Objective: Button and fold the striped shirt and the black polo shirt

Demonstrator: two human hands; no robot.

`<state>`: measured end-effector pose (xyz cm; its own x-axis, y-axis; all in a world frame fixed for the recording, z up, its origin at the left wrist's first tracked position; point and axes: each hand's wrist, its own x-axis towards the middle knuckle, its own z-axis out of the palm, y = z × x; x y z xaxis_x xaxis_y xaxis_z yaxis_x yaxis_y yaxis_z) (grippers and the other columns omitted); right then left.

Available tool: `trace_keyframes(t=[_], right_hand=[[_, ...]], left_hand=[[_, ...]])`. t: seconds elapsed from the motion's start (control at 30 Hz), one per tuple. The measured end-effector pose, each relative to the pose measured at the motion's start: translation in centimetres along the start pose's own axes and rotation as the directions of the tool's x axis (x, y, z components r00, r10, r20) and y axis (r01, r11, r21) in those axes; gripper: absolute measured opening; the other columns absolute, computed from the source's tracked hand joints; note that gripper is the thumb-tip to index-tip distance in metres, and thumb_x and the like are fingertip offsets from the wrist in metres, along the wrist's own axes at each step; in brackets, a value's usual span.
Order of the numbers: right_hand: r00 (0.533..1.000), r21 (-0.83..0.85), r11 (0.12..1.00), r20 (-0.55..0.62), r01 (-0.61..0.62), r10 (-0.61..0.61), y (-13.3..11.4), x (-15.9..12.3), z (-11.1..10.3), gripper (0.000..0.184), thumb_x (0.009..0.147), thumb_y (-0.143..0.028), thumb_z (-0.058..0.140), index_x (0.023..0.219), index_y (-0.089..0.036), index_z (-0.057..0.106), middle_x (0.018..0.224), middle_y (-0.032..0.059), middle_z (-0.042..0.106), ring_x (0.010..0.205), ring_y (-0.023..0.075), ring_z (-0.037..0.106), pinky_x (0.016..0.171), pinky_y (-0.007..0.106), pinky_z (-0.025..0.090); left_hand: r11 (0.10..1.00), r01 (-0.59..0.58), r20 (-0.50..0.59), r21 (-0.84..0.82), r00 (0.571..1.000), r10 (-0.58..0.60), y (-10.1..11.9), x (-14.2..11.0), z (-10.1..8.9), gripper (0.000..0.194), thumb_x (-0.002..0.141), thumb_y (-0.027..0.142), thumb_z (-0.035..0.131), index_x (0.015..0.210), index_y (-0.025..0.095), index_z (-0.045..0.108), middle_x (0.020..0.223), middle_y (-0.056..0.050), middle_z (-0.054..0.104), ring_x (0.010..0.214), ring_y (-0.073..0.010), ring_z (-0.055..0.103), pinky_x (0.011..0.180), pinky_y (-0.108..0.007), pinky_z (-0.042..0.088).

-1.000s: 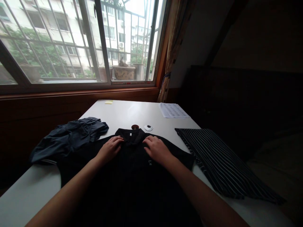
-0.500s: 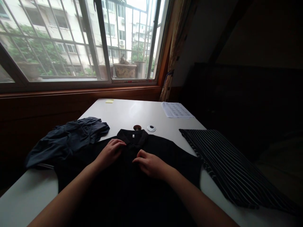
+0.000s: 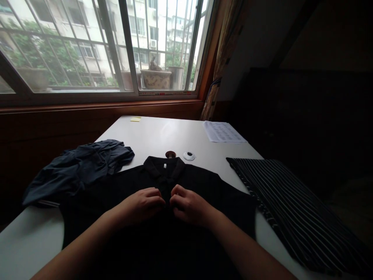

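A black collared shirt (image 3: 201,177) lies spread on the white table, its collar toward the window and a small white label inside the neck. My left hand (image 3: 147,202) and my right hand (image 3: 186,204) meet at the front placket just below the collar. Both have their fingers curled and pinched on the shirt, with the fingertips close together. Any button between them is hidden by the fingers and the dark cloth.
Left of the shirt lies a crumpled dark blue garment (image 3: 84,167). A striped black cloth (image 3: 279,202) is on the right. Beyond the collar are a brown round object (image 3: 170,154) and a white round piece (image 3: 189,155). Printed papers (image 3: 224,132) and yellow notes (image 3: 135,119) rest on the table (image 3: 157,134).
My left hand has moved down and right from beside the collar to the placket, close to my right hand. The right hand stays near the same spot, its fingers more curled. The view has shifted slightly.
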<state>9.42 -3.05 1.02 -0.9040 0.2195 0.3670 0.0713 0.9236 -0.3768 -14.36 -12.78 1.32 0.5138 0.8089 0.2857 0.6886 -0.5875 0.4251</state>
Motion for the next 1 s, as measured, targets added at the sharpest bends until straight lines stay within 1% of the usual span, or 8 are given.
trace_keyframes(t=[0.13, 0.27, 0.37, 0.5, 0.63, 0.83, 0.9, 1.0], right_hand=[[0.997, -0.093, 0.993, -0.022, 0.071, -0.074, 0.3, 0.0, 0.3, 0.003, 0.089, -0.017, 0.062, 0.090, -0.019, 0.062, 0.095, 0.0038, 0.060, 0.076, 0.0136, 0.058, 0.064, 0.023, 0.047], [0.992, -0.289, 0.950, -0.008, 0.116, -0.123, 0.0, -0.1, -0.1, 0.015, 0.098, -0.023, 0.054, 0.084, -0.020, 0.060, 0.077, -0.0009, 0.057, 0.060, 0.0117, 0.050, 0.053, 0.026, 0.036], [0.987, -0.341, 0.929, -0.015, 0.143, -0.158, -0.2, -0.1, -0.4, 0.018, 0.100, -0.023, 0.050, 0.085, -0.020, 0.059, 0.073, -0.0020, 0.057, 0.056, 0.0111, 0.047, 0.051, 0.027, 0.031], [0.991, -0.295, 0.949, -0.041, 0.111, -0.129, -0.1, -0.1, -0.4, 0.013, 0.097, -0.021, 0.052, 0.087, -0.020, 0.059, 0.075, -0.0018, 0.058, 0.059, 0.0117, 0.050, 0.053, 0.027, 0.033], [0.995, -0.231, 0.969, -0.030, 0.082, -0.091, 0.2, -0.1, -0.4, 0.006, 0.093, -0.016, 0.055, 0.091, -0.020, 0.059, 0.080, -0.0003, 0.060, 0.066, 0.0130, 0.056, 0.057, 0.025, 0.041], [0.990, -0.114, 0.989, -0.093, 0.092, -0.103, 0.6, -0.2, -0.3, 0.005, 0.094, -0.016, 0.057, 0.093, -0.020, 0.059, 0.117, 0.0070, 0.065, 0.089, 0.0156, 0.064, 0.080, 0.029, 0.054], [0.985, -0.102, 0.986, -0.102, 0.132, -0.143, 0.7, -0.1, -0.2, 0.007, 0.094, -0.015, 0.056, 0.090, -0.020, 0.058, 0.111, 0.0071, 0.067, 0.088, 0.0171, 0.064, 0.081, 0.031, 0.054], [0.981, -0.092, 0.984, -0.106, 0.156, -0.165, 0.7, 0.0, -0.1, 0.011, 0.094, -0.011, 0.053, 0.088, -0.019, 0.056, 0.094, 0.0062, 0.067, 0.081, 0.0177, 0.061, 0.074, 0.031, 0.054]], left_hand=[[0.992, -0.057, 0.013, 0.113, 0.998, 0.056, 0.1, 0.1, 0.1, 0.012, 0.098, 0.019, 0.058, 0.107, 0.021, 0.065, 0.098, -0.004, 0.064, 0.086, -0.0164, 0.061, 0.078, -0.028, 0.050], [0.968, -0.116, 0.030, 0.223, 0.993, 0.112, 0.4, 0.2, 0.1, 0.010, 0.098, 0.017, 0.056, 0.103, 0.019, 0.064, 0.096, -0.004, 0.063, 0.081, -0.0161, 0.059, 0.074, -0.028, 0.050], [0.955, -0.133, 0.068, 0.265, 0.990, 0.120, 0.7, 0.3, 0.2, 0.009, 0.098, 0.017, 0.055, 0.099, 0.019, 0.064, 0.095, -0.004, 0.062, 0.081, -0.0169, 0.058, 0.072, -0.029, 0.050], [0.949, -0.118, 0.073, 0.292, 0.992, 0.101, 0.9, 0.5, 0.3, 0.008, 0.097, 0.015, 0.057, 0.099, 0.018, 0.064, 0.094, -0.004, 0.061, 0.080, -0.0167, 0.056, 0.071, -0.030, 0.050], [0.933, -0.125, 0.101, 0.339, 0.990, 0.096, 1.1, 0.6, 0.4, 0.008, 0.098, 0.016, 0.056, 0.094, 0.019, 0.063, 0.091, -0.003, 0.060, 0.079, -0.0162, 0.055, 0.070, -0.031, 0.048], [0.888, -0.164, 0.126, 0.430, 0.985, 0.121, 1.1, 0.6, 0.4, 0.012, 0.098, 0.018, 0.057, 0.087, 0.020, 0.061, 0.087, -0.001, 0.060, 0.075, -0.0164, 0.053, 0.066, -0.034, 0.043], [0.885, -0.166, 0.122, 0.435, 0.985, 0.125, 1.0, 0.6, 0.5, 0.013, 0.098, 0.019, 0.058, 0.086, 0.021, 0.061, 0.087, -0.001, 0.060, 0.074, -0.0163, 0.052, 0.064, -0.034, 0.041], [0.885, -0.157, 0.117, 0.438, 0.986, 0.118, 1.0, 0.7, 0.7, 0.012, 0.098, 0.020, 0.058, 0.087, 0.021, 0.062, 0.087, -0.001, 0.059, 0.073, -0.0159, 0.051, 0.064, -0.034, 0.040]])
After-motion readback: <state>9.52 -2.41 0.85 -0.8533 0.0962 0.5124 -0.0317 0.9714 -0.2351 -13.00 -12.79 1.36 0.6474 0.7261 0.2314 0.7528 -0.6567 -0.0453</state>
